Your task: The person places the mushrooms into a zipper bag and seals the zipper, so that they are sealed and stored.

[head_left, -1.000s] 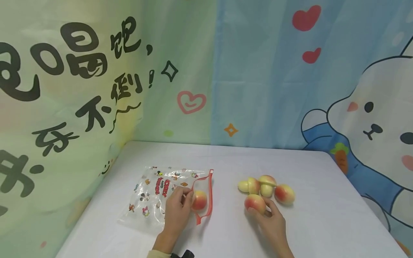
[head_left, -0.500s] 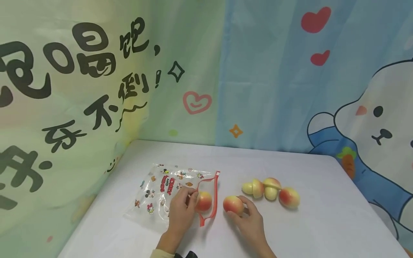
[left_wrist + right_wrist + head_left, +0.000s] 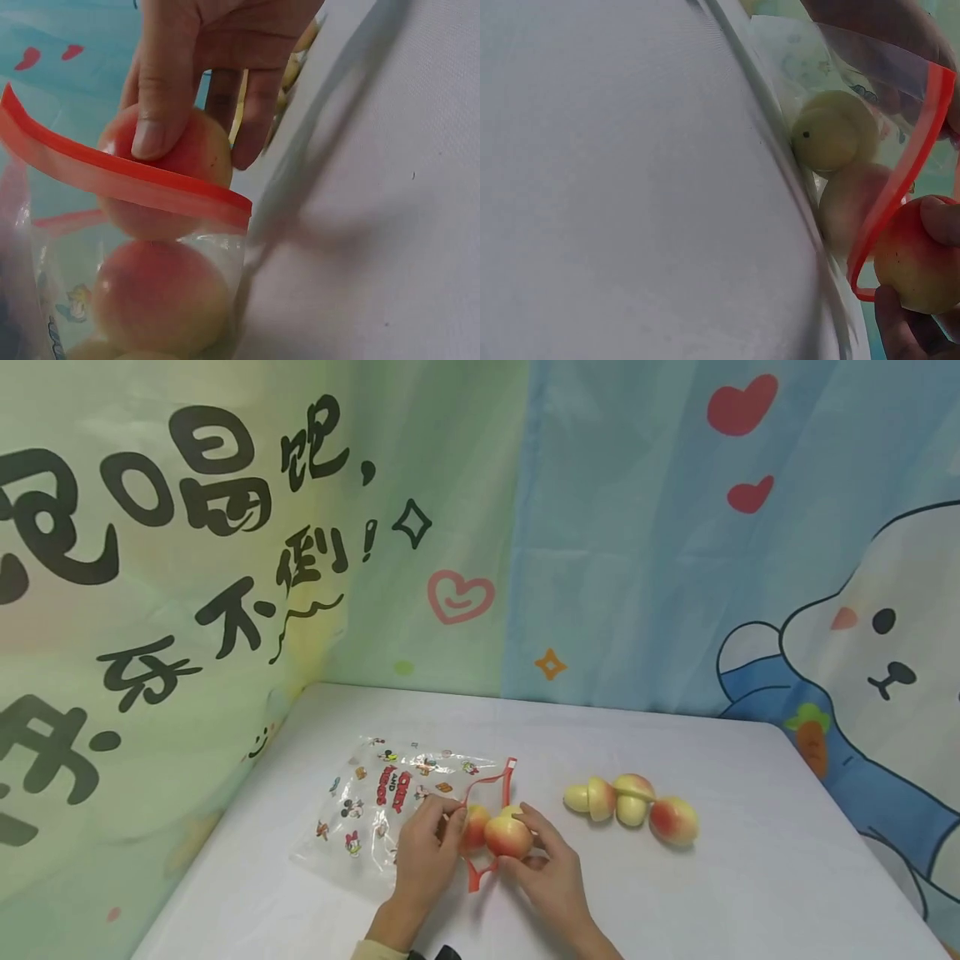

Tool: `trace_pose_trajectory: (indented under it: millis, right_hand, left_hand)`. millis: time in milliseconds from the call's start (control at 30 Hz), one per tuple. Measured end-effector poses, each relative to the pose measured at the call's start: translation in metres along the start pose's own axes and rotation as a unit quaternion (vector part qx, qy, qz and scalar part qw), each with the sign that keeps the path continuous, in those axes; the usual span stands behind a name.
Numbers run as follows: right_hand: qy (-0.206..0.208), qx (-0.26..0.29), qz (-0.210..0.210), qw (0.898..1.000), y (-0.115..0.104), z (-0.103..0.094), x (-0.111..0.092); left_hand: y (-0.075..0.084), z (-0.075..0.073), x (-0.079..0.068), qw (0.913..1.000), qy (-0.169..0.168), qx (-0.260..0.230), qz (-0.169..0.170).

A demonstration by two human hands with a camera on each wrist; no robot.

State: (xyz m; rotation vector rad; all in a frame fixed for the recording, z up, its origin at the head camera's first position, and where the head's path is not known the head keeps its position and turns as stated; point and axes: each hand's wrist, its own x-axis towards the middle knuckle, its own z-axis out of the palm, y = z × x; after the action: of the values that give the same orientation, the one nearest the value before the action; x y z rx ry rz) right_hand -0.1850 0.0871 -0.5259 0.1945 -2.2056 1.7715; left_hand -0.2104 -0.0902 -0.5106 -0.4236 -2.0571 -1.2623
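Note:
A clear printed zip bag (image 3: 378, 831) with a red zip strip (image 3: 120, 176) lies on the table, its mouth spread open to the right. My left hand (image 3: 427, 843) pinches the upper edge of that mouth. My right hand (image 3: 551, 868) grips a toy mushroom (image 3: 508, 837) by its rounded red-and-yellow cap, thumb on one side and fingers on the other. In the left wrist view the strip crosses in front of this cap, whose lower part shows behind it. Inside the bag, another red-and-yellow cap (image 3: 161, 296) sits right by the held one, with a pale yellow rounded piece (image 3: 829, 139) deeper in.
To the right on the white table (image 3: 750, 877) lie several more pieces in a row: a toy mushroom on its side (image 3: 600, 798), one with its stem towards me (image 3: 632, 810), and a rounded red-and-yellow piece (image 3: 673, 821). A printed curtain (image 3: 615, 568) hangs behind the table.
My right hand has carried the mushroom leftwards from beside the other pieces to the bag's mouth. My left hand keeps its pinch on the bag's edge. The head view has shifted slightly.

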Motion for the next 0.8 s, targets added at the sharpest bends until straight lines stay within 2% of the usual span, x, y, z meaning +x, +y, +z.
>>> trace_pose_trajectory:
  millis: [133, 333, 533, 667, 800]
  right_hand:
    - [-0.012, -0.006, -0.014, 1.000, 0.001, 0.005, 0.001]
    - [-0.038, 0.009, -0.011, 0.999, 0.001, 0.009, 0.003]
    - [-0.087, 0.009, -0.001, 0.996, 0.001, 0.006, 0.012]
    - [-0.125, -0.013, 0.011, 0.992, 0.000, 0.004, 0.020]
    - [-0.159, -0.044, -0.003, 0.986, 0.000, 0.003, 0.028]
  left_hand:
    - [0.001, 0.001, 0.000, 0.9999, 0.001, -0.005, 0.013]
    - [0.002, 0.002, -0.001, 0.9997, 0.004, -0.005, 0.026]
    - [0.002, 0.004, 0.000, 0.9989, 0.008, 0.001, 0.046]
    - [0.001, 0.004, 0.000, 0.9983, 0.009, 0.007, 0.057]
    - [0.002, 0.004, 0.000, 0.9987, 0.010, 0.012, 0.048]
